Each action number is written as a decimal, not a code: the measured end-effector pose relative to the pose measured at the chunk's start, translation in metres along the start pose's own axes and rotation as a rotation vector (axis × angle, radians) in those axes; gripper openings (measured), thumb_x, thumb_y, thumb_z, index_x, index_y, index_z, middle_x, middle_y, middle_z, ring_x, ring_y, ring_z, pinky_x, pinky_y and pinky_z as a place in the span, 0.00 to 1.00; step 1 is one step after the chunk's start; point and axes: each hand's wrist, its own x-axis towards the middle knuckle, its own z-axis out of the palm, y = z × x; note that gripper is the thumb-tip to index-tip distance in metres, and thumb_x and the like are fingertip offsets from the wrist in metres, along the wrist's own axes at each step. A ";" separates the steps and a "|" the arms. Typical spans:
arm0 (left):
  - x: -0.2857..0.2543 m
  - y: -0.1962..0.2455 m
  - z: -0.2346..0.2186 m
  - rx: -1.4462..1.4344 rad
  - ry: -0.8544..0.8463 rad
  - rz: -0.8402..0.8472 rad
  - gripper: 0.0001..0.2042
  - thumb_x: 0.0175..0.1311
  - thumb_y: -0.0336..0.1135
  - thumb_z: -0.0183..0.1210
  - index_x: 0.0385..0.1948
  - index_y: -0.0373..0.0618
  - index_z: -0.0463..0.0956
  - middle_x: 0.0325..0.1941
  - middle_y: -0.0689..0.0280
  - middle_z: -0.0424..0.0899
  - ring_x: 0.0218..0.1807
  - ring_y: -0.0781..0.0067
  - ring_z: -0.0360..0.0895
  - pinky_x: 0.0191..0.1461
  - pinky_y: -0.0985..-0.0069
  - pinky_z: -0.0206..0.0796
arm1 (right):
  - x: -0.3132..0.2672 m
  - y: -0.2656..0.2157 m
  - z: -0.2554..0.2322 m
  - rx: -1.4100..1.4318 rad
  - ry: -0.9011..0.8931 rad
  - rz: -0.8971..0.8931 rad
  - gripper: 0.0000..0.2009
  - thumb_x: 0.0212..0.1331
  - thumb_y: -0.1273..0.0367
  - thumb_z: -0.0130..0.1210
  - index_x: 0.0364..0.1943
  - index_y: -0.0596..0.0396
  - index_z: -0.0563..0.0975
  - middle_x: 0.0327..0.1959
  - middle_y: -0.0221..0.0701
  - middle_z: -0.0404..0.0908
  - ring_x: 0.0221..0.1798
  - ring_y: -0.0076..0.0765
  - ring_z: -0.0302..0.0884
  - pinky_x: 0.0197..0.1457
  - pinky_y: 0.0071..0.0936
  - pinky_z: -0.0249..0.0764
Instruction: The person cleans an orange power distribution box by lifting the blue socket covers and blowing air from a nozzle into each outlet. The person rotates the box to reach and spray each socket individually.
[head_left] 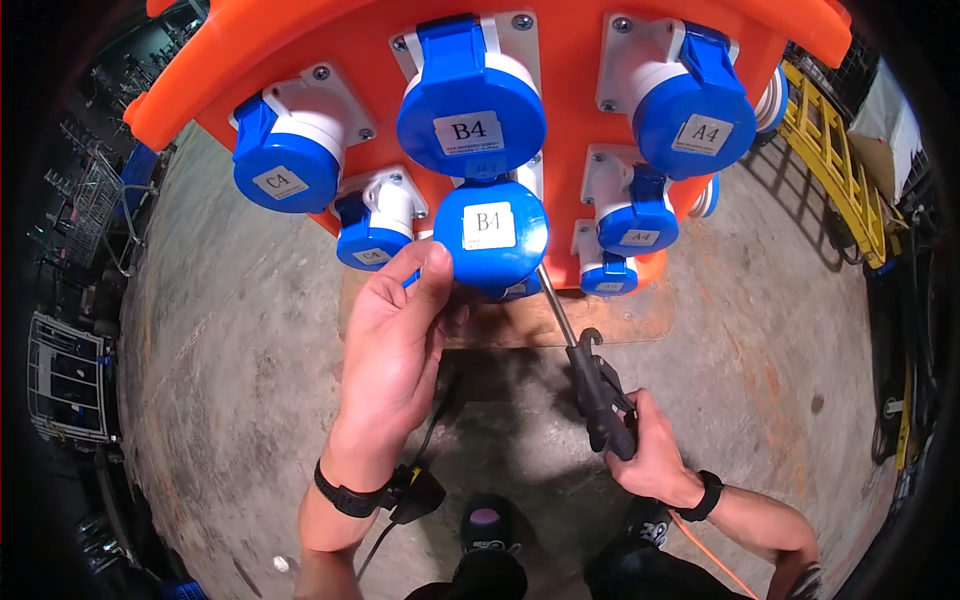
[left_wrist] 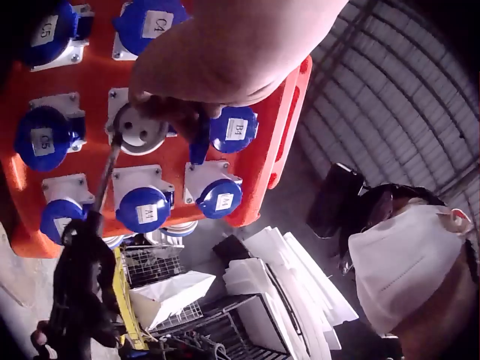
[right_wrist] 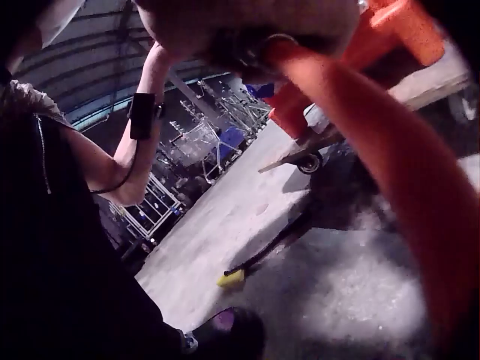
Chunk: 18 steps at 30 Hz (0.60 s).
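My left hand (head_left: 395, 335) pinches the left edge of the raised lower B4 lid (head_left: 490, 232), thumb and fingers at its rim. The left wrist view shows the round white socket (left_wrist: 140, 129) uncovered, with dark holes in its face and the left hand (left_wrist: 225, 64) over its top. Curled round the handle of a black trigger gun (head_left: 598, 400) is my right hand (head_left: 655, 455). The gun's thin metal tube (left_wrist: 109, 174) ends at the socket's rim. In the right wrist view an orange hose (right_wrist: 375, 142) runs down from the right hand (right_wrist: 247, 37).
Other blue-lidded sockets (head_left: 470, 120) surround it on the orange housing (head_left: 570, 60), above a wooden board (head_left: 640, 318). A yellow ladder (head_left: 820, 150) stands right, a wire cart (head_left: 68, 375) left. A dark cable (head_left: 435, 425) hangs by the left forearm.
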 end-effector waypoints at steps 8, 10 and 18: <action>-0.001 -0.013 0.005 0.451 0.138 0.123 0.14 0.70 0.32 0.57 0.53 0.39 0.67 0.37 0.70 0.83 0.38 0.88 0.75 0.45 0.88 0.64 | -0.017 0.033 0.003 -0.093 -0.051 0.079 0.23 0.39 0.75 0.59 0.42 0.63 0.65 0.34 0.49 0.76 0.38 0.58 0.77 0.41 0.43 0.73; 0.003 -0.024 0.001 0.412 0.088 0.219 0.14 0.70 0.31 0.57 0.54 0.41 0.68 0.40 0.68 0.82 0.38 0.88 0.76 0.45 0.88 0.65 | -0.023 0.033 0.000 -0.100 -0.067 0.105 0.23 0.39 0.75 0.60 0.43 0.62 0.65 0.35 0.49 0.76 0.39 0.58 0.77 0.42 0.43 0.74; -0.008 -0.022 -0.006 0.882 0.157 0.385 0.17 0.64 0.25 0.59 0.53 0.39 0.68 0.42 0.62 0.80 0.33 0.79 0.77 0.36 0.80 0.68 | -0.024 0.019 -0.004 -0.094 -0.120 -0.126 0.26 0.35 0.74 0.62 0.41 0.59 0.62 0.30 0.43 0.70 0.29 0.48 0.70 0.34 0.37 0.70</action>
